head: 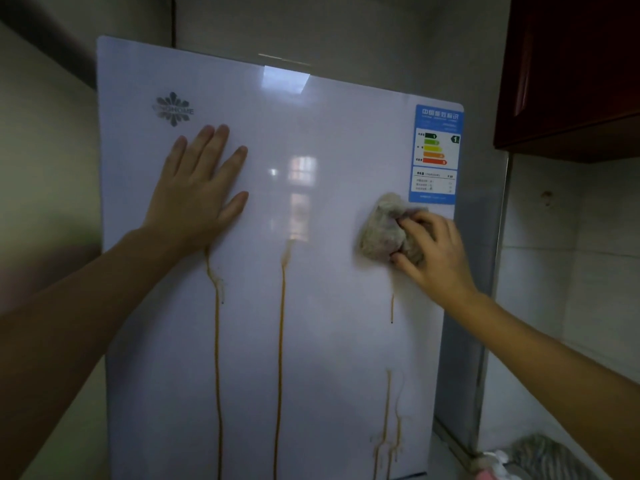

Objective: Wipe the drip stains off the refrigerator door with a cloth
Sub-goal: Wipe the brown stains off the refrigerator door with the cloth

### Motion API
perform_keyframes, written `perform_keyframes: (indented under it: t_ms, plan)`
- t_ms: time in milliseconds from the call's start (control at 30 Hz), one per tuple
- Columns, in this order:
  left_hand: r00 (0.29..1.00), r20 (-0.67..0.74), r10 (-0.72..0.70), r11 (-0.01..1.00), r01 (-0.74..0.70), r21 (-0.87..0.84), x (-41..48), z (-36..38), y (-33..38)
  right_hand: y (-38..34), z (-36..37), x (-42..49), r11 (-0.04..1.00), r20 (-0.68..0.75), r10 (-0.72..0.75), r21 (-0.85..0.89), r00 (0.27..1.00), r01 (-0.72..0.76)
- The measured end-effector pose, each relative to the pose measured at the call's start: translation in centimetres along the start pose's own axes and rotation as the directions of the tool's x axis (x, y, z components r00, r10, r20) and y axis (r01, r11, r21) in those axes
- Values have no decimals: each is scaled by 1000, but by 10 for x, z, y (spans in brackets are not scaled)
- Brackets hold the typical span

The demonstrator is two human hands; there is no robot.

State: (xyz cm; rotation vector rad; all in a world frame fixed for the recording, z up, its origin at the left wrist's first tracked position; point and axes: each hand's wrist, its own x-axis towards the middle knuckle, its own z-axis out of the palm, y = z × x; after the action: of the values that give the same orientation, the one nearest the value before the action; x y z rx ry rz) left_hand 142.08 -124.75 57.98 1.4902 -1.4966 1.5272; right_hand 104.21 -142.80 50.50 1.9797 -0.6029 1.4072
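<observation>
The white refrigerator door [329, 140] fills the middle of the head view. Orange-brown drip stains run down it: a long one on the left [217, 341], a long one in the middle [281, 341], a short streak under the cloth [392, 308] and a smeared patch low on the right [388, 427]. My left hand [199, 192] lies flat and open on the door, just above the left drip. My right hand [434, 254] presses a crumpled greyish cloth [384, 230] against the door's right side, below the energy label.
A blue energy label [436, 154] sticks to the door's upper right corner, a snowflake logo [173, 109] to its upper left. A dark red cabinet [571, 74] hangs at the upper right over a tiled wall [554, 271]. A striped cloth [543, 455] lies at the bottom right.
</observation>
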Motion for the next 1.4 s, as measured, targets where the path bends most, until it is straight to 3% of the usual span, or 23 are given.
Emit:
perform_keyframes:
  t_ms: [67, 167, 233, 300, 367, 433, 467, 500, 567, 633, 667, 700, 767, 833, 900, 933, 1000, 1067, 1133, 1200, 1300, 1367, 1400]
  plan:
    - [1000, 4, 4, 1000, -4, 8, 1, 0, -1, -10, 9, -35, 996, 51, -91, -2, 995, 91]
    - [1000, 9, 5, 1000, -5, 7, 0, 0, -1, -18, 18, -81, 945, 172, -322, 1, 931, 326]
    - [1000, 1, 2, 1000, -2, 9, -1, 2, -1, -11, 14, -70, 932, 181, -356, -5, 917, 362]
    - [1000, -9, 6, 1000, -6, 6, -1, 4, -2, -4, 10, -44, 974, 100, -224, -12, 970, 226]
    - [999, -37, 13, 1000, -13, 0, -2, 6, -2, 0, 5, -16, 995, -16, 87, 57, 996, -86]
    - [998, -53, 16, 1000, -16, -6, -2, 7, -3, -8, 10, -2, 929, -100, 345, 179, 933, -325]
    - [998, -54, 17, 1000, -18, -13, -2, 7, -3, -19, 15, -2, 914, -123, 380, 202, 917, -352]
    - [998, -57, 18, 1000, -19, -20, -2, 8, -3, -34, 22, -8, 924, -120, 352, 204, 928, -324]
    - [998, -61, 14, 1000, -16, -23, -2, 8, -3, -65, 34, -31, 981, -58, 119, 159, 991, -109]
    - [998, -59, 12, 1000, -13, -24, -2, 7, -3, -78, 41, -55, 978, 17, -190, 93, 982, 188]
    - [998, -63, 15, 999, -17, -27, -2, 7, -3, -73, 41, -58, 964, 33, -259, 74, 965, 256]
    - [998, -68, 19, 999, -21, -29, -2, 7, -4, -63, 38, -57, 969, 25, -240, 72, 970, 238]
    - [996, -81, 23, 999, -26, -26, -3, 7, -4, -40, 30, -49, 994, -50, 24, 112, 998, -18]
    - [995, -91, 29, 999, -31, -22, -3, 8, -5, -17, 18, -36, 898, -119, 411, 223, 904, -379]
    - [996, -85, 30, 999, -32, -29, -3, 10, -4, -16, 14, -32, 789, -159, 599, 287, 785, -543]
    - [996, -80, 28, 999, -30, -33, -2, 10, -5, -24, 17, -37, 789, -173, 601, 285, 780, -544]
    - [997, -77, 22, 999, -25, -34, -2, 11, -5, -49, 27, -57, 840, -117, 506, 294, 855, -456]
    - [996, -89, 20, 999, -24, -36, -3, 12, -5, -71, 36, -86, 939, 1, 261, 232, 965, -254]
    - [995, -100, 16, 999, -20, -37, -4, 13, -5, -66, 35, -97, 979, 63, 101, 170, 993, -110]
    - [994, -108, 17, 999, -21, -41, -4, 14, -5, -53, 29, -85, 928, 21, 295, 231, 955, -291]
    - [993, -115, 29, 998, -35, -50, -4, 14, -6, -41, 26, -61, 743, -102, 635, 355, 766, -568]
    - [993, -112, 32, 998, -38, -55, -3, 14, -6, -53, 31, -63, 725, -135, 666, 349, 734, -594]
    - [993, -114, 28, 998, -35, -58, -4, 15, -6, -62, 34, -72, 757, -109, 620, 344, 777, -556]
